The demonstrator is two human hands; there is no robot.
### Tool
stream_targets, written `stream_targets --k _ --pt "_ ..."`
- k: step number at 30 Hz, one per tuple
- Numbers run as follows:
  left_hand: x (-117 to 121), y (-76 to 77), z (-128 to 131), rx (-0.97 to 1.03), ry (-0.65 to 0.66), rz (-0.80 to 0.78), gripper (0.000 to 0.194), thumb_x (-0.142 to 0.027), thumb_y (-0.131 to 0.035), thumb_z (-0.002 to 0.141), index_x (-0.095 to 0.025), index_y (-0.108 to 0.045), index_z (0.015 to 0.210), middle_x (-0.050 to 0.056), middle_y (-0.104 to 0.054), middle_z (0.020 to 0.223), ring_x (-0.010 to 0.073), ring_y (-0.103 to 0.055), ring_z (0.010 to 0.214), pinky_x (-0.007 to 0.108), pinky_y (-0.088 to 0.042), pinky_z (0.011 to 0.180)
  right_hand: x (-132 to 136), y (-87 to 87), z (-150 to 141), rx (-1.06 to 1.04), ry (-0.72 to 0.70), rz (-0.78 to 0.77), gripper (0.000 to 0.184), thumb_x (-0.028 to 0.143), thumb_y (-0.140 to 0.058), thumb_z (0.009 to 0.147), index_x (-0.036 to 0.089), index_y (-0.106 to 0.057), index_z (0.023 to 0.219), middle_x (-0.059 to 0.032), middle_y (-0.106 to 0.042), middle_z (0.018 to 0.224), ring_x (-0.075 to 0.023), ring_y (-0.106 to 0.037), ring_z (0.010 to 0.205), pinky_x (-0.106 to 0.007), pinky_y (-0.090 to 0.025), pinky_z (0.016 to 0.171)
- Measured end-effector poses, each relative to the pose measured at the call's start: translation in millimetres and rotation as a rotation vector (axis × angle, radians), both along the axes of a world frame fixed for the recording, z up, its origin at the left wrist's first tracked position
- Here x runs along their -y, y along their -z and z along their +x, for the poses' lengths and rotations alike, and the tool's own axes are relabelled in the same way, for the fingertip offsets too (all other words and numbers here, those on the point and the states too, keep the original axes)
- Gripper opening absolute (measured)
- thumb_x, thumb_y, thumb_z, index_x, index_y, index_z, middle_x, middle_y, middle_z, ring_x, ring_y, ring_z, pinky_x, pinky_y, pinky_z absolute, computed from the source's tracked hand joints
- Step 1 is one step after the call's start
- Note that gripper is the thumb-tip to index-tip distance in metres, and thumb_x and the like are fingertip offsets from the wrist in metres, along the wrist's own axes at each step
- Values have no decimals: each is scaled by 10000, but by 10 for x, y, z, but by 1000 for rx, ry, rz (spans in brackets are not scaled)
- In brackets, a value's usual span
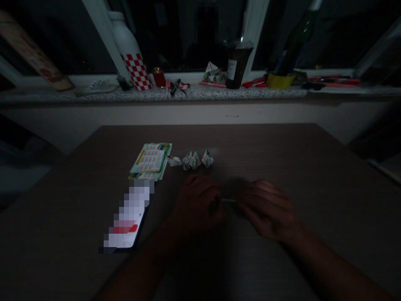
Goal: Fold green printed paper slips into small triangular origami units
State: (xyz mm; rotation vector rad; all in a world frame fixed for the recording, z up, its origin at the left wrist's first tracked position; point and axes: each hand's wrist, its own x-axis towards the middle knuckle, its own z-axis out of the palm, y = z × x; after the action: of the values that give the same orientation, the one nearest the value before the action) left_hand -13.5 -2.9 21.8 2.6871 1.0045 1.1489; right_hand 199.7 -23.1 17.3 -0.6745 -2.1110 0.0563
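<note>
My left hand point(200, 200) and my right hand point(269, 207) are close together above the middle of the table, fingers curled and closed. Between them shows a thin white strip point(229, 200), which looks like paper seen edge-on; each hand grips one end, and most of it is hidden by the fingers. Just beyond my left hand several folded paper pieces point(191, 161) stand in a row, printed in green and white. At their left lies a stack of printed calendar cards point(150, 159).
A phone point(128, 217) with a lit screen lies left of my left forearm on the brown table point(266, 146). Along the granite windowsill point(200, 94) stand a red-and-white checkered bottle point(133, 58), a dark cup point(236, 67), a green bottle point(294, 42) and small clutter.
</note>
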Motion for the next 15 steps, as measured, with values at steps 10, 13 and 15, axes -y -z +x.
stream_targets --k 10,13,15 --pt "-73 -78 -178 12 -95 -36 52 -133 -586 731 -179 -576 753 42 -669 873 184 -601 853 357 -458 809 -55 -35 166 -37 106 -32 186 44 -642 757 147 -646 911 -75 -678 757 -195 -631 693 -351 -521 637" --pt "1 -59 -99 8 -66 -69 177 -218 -619 770 -167 -611 939 66 -681 965 204 -605 930 372 -461 848 -52 -12 96 -10 51 -38 166 56 -638 765 144 -647 905 -74 -686 750 -198 -639 700 -354 -524 652" --pt "25 -21 -63 -28 -33 -109 240 -280 -616 811 -163 -619 1020 71 -692 980 211 -613 937 375 -467 848 -50 10 51 -19 25 -47 172 59 -641 764 149 -647 911 -69 -690 755 -197 -642 707 -355 -525 661"
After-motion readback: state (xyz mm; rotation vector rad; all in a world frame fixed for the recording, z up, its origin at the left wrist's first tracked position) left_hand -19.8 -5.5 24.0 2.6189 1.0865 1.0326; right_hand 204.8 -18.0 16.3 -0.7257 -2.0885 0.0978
